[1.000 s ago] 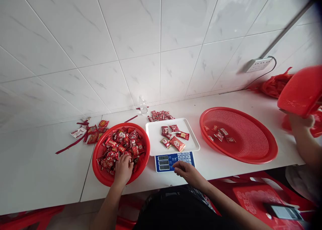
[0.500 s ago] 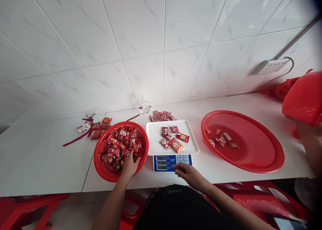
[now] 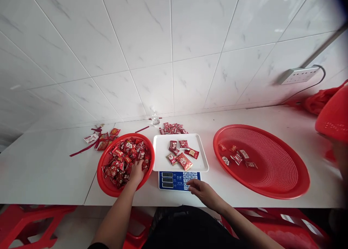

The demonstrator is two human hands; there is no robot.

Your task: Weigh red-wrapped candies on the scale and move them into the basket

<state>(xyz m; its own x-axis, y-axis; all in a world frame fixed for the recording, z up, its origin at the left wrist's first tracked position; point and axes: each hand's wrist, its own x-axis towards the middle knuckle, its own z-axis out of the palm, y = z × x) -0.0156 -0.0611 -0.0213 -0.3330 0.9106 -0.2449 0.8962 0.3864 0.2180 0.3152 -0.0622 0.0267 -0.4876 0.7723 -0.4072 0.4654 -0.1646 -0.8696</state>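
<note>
My left hand (image 3: 137, 173) is down in a red plastic basket (image 3: 101, 183) on the left, touching a heap of small red-wrapped candies (image 3: 118, 164). Its thumb stands apart from the fingers, and the fingertips are partly hidden among the wrappers. Over the keypad of a blue digital scale (image 3: 168, 185) hovers my right hand (image 3: 203, 194), fingers loosely bent and apart, holding nothing. On the scale's white tray (image 3: 198, 163) lie several wrapped candies, among them a larger red packet (image 3: 184, 161).
A wide red basket (image 3: 282, 165) with several packets stands on the right. Behind the scale lie more candies (image 3: 173, 128) and a clear bottle (image 3: 154, 118). Loose candies (image 3: 103, 145) and dark red ribbon (image 3: 83, 151) lie on the left. Another person's arm (image 3: 338, 156) is at the right edge.
The view has shifted slightly. My left hand has moved a little among the candies in the basket. My right hand stays over the keypad, and the candies on the tray look unchanged.
</note>
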